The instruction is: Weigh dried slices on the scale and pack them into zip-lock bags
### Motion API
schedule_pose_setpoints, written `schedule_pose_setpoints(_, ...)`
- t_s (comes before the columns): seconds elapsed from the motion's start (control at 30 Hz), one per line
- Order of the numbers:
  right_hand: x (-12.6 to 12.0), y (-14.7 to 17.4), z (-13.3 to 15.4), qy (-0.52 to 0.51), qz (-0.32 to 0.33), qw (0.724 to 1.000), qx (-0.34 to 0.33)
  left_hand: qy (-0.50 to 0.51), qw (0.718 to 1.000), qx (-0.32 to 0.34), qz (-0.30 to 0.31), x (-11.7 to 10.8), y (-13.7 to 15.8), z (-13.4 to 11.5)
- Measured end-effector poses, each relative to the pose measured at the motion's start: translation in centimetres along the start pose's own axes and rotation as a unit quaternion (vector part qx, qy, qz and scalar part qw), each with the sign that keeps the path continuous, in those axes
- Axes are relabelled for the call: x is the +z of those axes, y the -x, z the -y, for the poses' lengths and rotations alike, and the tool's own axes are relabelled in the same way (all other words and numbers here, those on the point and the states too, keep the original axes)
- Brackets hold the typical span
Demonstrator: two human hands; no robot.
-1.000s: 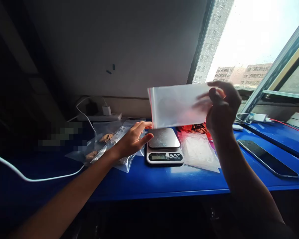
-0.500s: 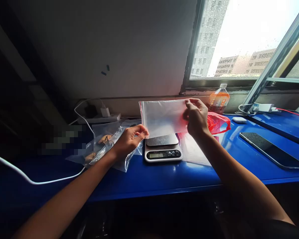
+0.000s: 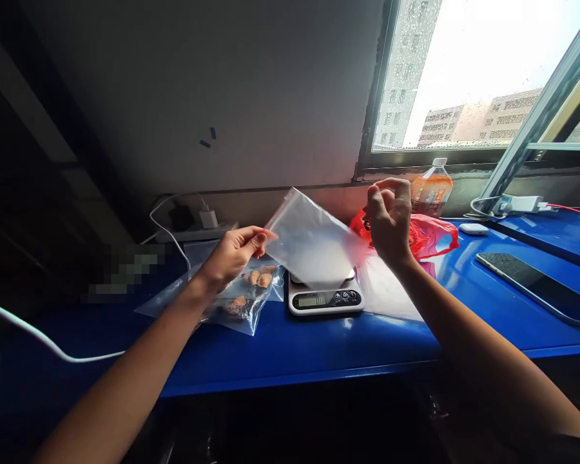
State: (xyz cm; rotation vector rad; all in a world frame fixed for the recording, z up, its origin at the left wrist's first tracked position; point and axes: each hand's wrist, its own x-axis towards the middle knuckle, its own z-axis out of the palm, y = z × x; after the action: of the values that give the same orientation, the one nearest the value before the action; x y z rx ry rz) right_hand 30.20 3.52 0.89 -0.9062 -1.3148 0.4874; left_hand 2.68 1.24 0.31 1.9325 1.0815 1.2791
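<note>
Pinched by one edge in my left hand [image 3: 239,252] is a clear zip-lock bag [image 3: 312,238], flat and tilted with its far corner pointing down to the right. It hangs above a white kitchen scale [image 3: 326,303] whose display seems to read zero; the bag covers much of the weighing plate. My right hand [image 3: 390,219] is raised to the right of the bag, apart from it, fingers curled in and nothing visible in them. Beside and partly behind my left hand lie clear bags [image 3: 241,316] with brownish pieces inside.
A crumpled red plastic bag [image 3: 430,235] and flat clear bags [image 3: 391,293] lie right of the scale. An orange drink bottle [image 3: 434,187] stands by the window. Farther right are a phone [image 3: 536,280] and a white earbud case [image 3: 473,229]. A white cable [image 3: 53,348] crosses the left.
My right hand has let go of the zip-lock bag and moved slightly up and right. The bag has swung from level to tilted, its free end dropping over the scale. My left hand has shifted left and up.
</note>
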Motion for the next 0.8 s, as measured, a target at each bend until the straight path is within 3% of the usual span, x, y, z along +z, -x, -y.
schedule_pose_setpoints(0.1,0.1,0.8,0.8,0.017,0.065,0.997,-0.024,-0.037,0.994,-0.038,0.095,-0.6,0.5,-1.0)
schedule_pose_setpoints(0.2,1.0,2.0,1.3,-0.013,0.211,0.977,0.026,-0.039,0.991,-0.036,0.126,0.0,1.1,-1.8)
schedule_pose_setpoints(0.27,1.7,2.6,1.4,-0.053,0.262,0.963,0.040,-0.037,0.990,-0.038,0.129,0.5,1.4,-2.2)
schedule_pose_setpoints(0.33,2.3,2.9,1.2,-0.095,0.258,0.961,0.043,-0.027,0.992,-0.048,0.115,0.8,1.4,-2.2)
schedule_pose_setpoints(0.47,2.7,2.9,0.6,-0.132,0.188,0.972,0.046,-0.021,0.995,-0.060,0.071,0.9,1.1,-1.7)
schedule_pose_setpoints(0.63,2.6,3.0,0.4,-0.094,0.201,0.974,0.040,-0.068,0.996,-0.027,0.049,0.6,0.9,-1.1)
schedule_pose_setpoints(0.73,2.6,3.3,0.6,0.020,0.175,0.983,-0.057,-0.182,0.982,0.029,0.033,1.1,1.2,-1.0)
schedule_pose_setpoints(0.8,2.8,3.9,0.7,0.137,0.152,0.964,-0.168,-0.250,0.964,0.080,0.032,1.6,1.5,-1.0)
